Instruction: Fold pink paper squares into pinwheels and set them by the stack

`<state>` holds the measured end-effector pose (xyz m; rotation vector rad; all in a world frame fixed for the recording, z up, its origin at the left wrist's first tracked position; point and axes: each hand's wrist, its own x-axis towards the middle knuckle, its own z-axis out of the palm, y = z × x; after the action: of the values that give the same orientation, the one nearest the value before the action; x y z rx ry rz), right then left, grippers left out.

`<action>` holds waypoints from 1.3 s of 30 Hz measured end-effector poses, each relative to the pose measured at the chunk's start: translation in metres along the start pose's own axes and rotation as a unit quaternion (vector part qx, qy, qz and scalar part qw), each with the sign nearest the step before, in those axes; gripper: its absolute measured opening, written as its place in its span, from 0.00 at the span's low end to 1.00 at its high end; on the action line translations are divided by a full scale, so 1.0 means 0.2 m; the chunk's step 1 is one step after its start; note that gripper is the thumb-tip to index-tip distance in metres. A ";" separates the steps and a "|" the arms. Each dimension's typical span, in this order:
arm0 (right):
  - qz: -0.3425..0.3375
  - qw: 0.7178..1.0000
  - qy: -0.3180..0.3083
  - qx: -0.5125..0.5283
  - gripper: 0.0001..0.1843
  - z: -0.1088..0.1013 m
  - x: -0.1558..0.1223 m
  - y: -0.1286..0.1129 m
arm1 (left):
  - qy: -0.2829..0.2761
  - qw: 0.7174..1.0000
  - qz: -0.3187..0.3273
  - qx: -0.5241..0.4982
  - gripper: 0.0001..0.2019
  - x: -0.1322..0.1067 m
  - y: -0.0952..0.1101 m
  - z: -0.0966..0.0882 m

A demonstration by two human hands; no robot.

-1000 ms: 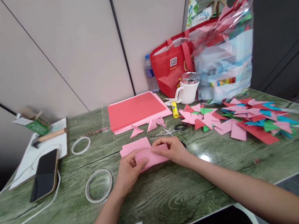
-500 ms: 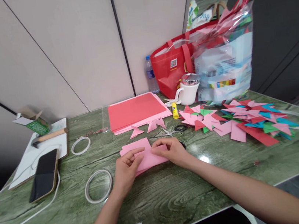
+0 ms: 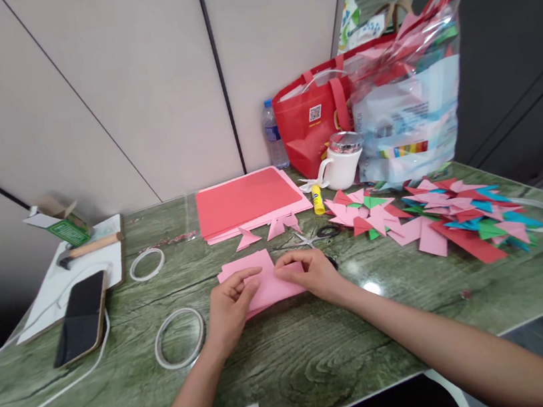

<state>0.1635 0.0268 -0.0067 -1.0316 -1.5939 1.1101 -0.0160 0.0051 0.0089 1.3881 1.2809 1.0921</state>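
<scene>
Pink paper (image 3: 269,290) lies near the middle of the table, with several sheets overlapping. My left hand (image 3: 234,299) closes on its left side, thumb and fingers pinching the paper. On the right side, my right hand (image 3: 309,274) pinches the upper edge between thumb and fingertips. Part of the paper is hidden under both hands. Just beyond my right hand lie the scissors (image 3: 309,239), their blades spread and one handle partly hidden. Small folded pink pieces (image 3: 277,227) rest in front of a stack of red and pink sheets (image 3: 249,200).
Two tape rolls (image 3: 179,338) and a phone (image 3: 80,318) with a white cable lie left. A glue stick (image 3: 318,200), a lidded white mug (image 3: 344,165) and a red bag (image 3: 306,132) stand behind. Folded coloured pieces (image 3: 464,210) are heaped at the right.
</scene>
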 end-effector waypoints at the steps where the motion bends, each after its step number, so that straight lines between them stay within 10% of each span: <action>1: 0.000 1.000 0.001 0.001 0.06 0.00 0.00 0.00 | 0.001 1.000 0.000 0.000 0.17 0.00 0.00 0.00; 26: -0.004 1.000 -0.004 -0.009 0.06 0.00 0.00 0.01 | 0.017 1.000 0.015 0.007 0.12 0.01 0.01 0.00; 39: 0.015 1.000 -0.005 -0.001 0.07 0.00 0.01 0.00 | 0.038 0.984 0.150 0.089 0.09 -0.02 0.12 0.01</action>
<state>0.1634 0.0287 -0.0062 -1.0548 -1.5928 1.1359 -0.0107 0.0000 0.0324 1.7308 1.2757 1.2678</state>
